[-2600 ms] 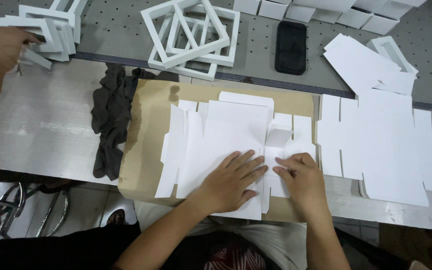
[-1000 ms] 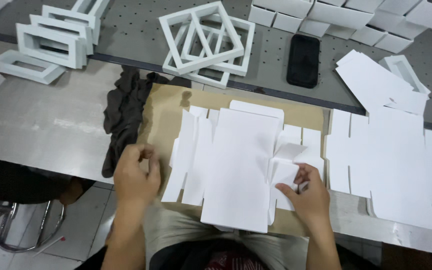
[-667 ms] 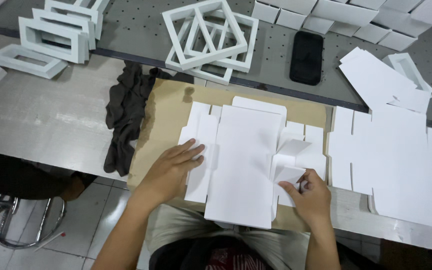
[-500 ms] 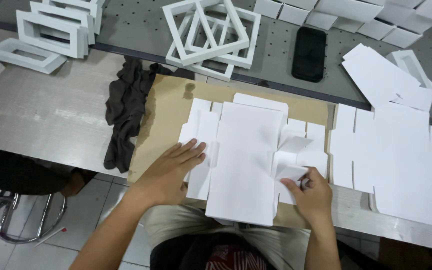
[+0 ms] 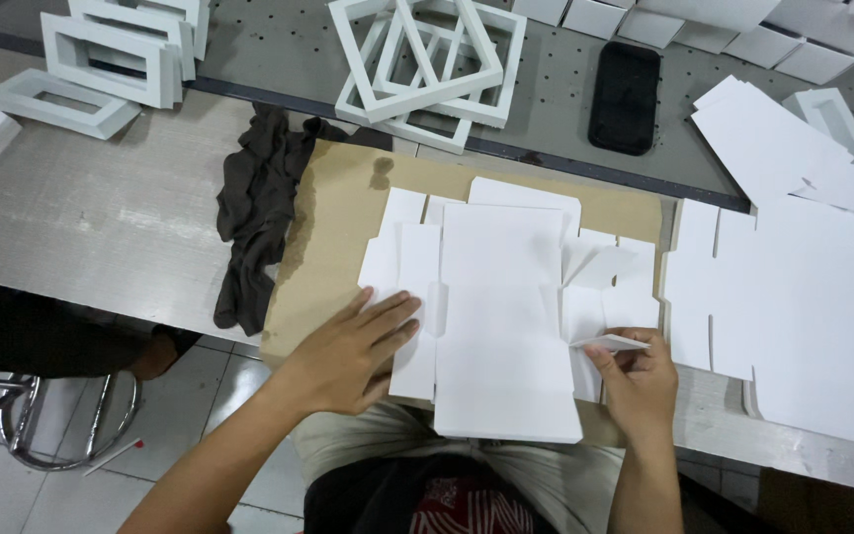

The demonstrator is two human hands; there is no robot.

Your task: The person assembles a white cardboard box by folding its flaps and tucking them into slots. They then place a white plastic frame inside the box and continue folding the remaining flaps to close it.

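My left hand lies flat, fingers spread, on the left flaps of the white die-cut card blank. My right hand pinches a small white flap at the blank's right edge. The blank spans between both hands, on a brown cardboard sheet. Left of my left hand: dark cloth. Beyond it, across the surface: empty white frames, black phone.

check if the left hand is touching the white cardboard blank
Touching. The head view shows the left hand lying flat with its fingers pressed onto the left flaps of the white cardboard blank.
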